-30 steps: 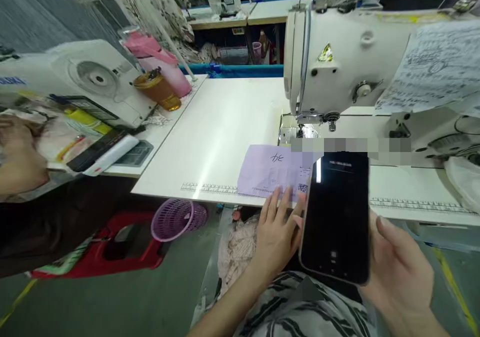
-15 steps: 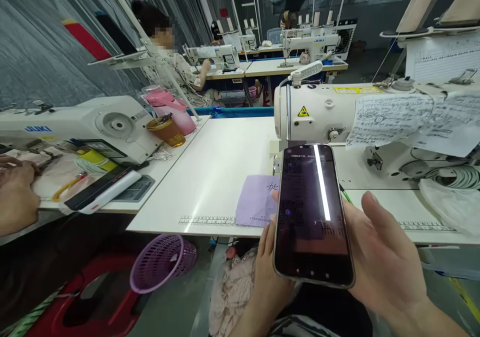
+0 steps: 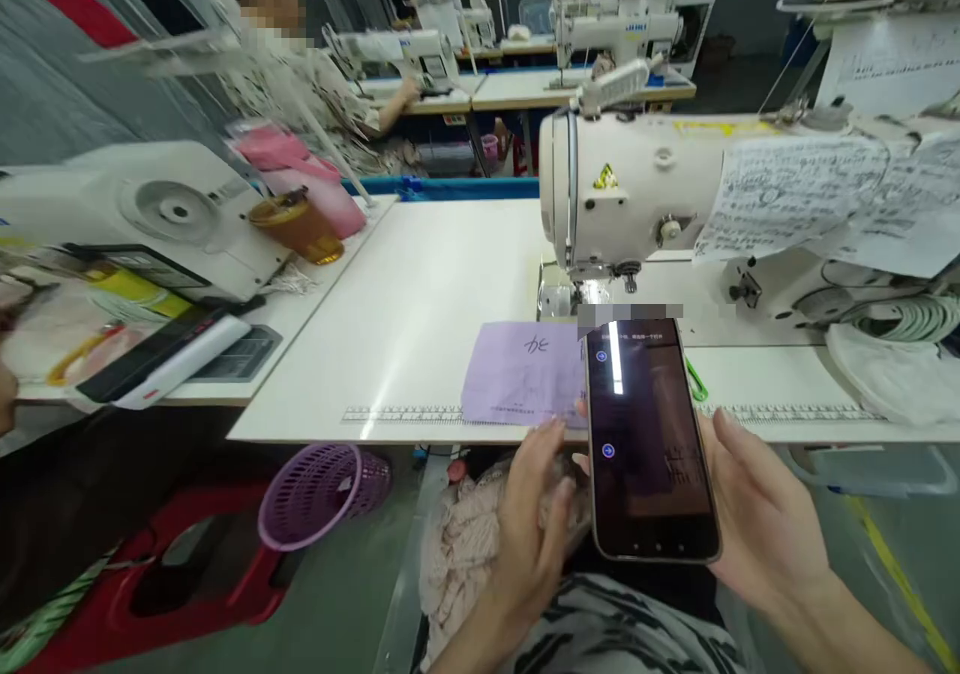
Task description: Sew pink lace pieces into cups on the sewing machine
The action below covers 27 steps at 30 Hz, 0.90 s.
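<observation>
A smartphone with a dark lit screen lies in my right hand, its thumb raised beside the right edge and fingertips showing at the left edge. Left of the phone is my left hand, fingers apart and holding nothing, just below the table's front edge. On the white table lies a purple paper marked 34, partly hidden by the phone. Behind the phone stands a white sewing machine. A green tool shows at the phone's right.
Another sewing machine, an amber cup and a co-worker's hand are at left. A purple basket and red stool stand below. Pale fabric hangs under the table edge. Handwritten sheets cover the machine's right side.
My left hand has moved away from behind the phone, its fingers now in view. The phone has shifted slightly right, uncovering more of the purple paper. The whole view has tilted down.
</observation>
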### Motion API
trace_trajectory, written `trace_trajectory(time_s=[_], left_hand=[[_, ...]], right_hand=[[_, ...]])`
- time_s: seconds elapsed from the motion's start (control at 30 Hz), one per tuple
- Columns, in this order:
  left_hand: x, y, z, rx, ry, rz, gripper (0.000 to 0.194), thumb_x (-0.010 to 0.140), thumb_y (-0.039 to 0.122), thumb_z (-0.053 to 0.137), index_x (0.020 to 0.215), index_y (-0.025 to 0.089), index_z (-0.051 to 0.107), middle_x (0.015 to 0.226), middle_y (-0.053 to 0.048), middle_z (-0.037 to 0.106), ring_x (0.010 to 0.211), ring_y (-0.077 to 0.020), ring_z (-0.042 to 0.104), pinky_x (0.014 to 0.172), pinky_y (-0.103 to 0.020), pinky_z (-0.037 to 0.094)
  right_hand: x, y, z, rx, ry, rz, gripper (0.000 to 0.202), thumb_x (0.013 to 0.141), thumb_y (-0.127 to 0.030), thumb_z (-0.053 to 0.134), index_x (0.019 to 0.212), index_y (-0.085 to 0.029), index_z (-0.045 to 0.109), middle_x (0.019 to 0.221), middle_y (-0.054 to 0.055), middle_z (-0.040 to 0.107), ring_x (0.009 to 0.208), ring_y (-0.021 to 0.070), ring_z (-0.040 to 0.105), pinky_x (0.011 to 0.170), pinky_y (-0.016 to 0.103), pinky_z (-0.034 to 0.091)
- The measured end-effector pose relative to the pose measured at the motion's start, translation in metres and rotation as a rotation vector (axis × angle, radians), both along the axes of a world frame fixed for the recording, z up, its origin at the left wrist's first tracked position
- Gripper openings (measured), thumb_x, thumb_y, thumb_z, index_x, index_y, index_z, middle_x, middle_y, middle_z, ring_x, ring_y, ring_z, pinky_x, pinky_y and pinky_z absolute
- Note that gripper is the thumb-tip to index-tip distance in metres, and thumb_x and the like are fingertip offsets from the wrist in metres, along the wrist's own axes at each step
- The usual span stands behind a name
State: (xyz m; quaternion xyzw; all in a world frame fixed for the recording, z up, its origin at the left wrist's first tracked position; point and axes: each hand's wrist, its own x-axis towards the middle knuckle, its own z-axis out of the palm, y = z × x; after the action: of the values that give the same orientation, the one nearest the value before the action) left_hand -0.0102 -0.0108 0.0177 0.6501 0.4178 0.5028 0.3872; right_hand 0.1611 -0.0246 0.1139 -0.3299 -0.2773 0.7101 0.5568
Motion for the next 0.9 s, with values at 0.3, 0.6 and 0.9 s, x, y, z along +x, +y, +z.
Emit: trace_trajectory(time_s=[0.3, 0.6, 0.9], left_hand=[[0.023, 0.004, 0.031, -0.666, -0.391, -0.354, 0.044, 0.091, 0.037, 0.058, 0.132, 0.023, 0.051, 0.104, -0.005, 0.069, 0.094, -0.0183, 0.064, 0.082, -0.026, 0.051], [0.035, 0.004, 0.027, -0.718, -0.345, -0.366, 0.040, 0.093, 0.036, 0.055, 0.130, 0.020, 0.053, 0.084, -0.002, 0.067, 0.076, -0.0149, 0.062, 0.073, -0.025, 0.051], [0.031, 0.000, 0.030, -0.697, -0.251, -0.396, 0.039, 0.098, 0.037, 0.043, 0.136, 0.028, 0.048, 0.140, 0.000, 0.051, 0.132, -0.0228, 0.044, 0.104, -0.031, 0.044]], right_hand=[[0.000, -0.062, -0.065, -0.308, -0.001, -0.103, 0.044, 0.084, -0.053, 0.058, 0.120, -0.028, 0.063, 0.124, 0.004, 0.065, 0.122, 0.0288, 0.053, 0.107, 0.046, 0.038], [-0.003, -0.071, -0.069, -0.354, 0.012, -0.225, 0.036, 0.084, -0.047, 0.059, 0.116, -0.031, 0.067, 0.119, 0.003, 0.068, 0.120, 0.0279, 0.056, 0.105, 0.044, 0.041], [-0.003, -0.066, -0.065, -0.389, 0.032, -0.301, 0.035, 0.083, -0.046, 0.062, 0.115, -0.032, 0.068, 0.120, 0.002, 0.067, 0.125, 0.0277, 0.051, 0.105, 0.041, 0.041]])
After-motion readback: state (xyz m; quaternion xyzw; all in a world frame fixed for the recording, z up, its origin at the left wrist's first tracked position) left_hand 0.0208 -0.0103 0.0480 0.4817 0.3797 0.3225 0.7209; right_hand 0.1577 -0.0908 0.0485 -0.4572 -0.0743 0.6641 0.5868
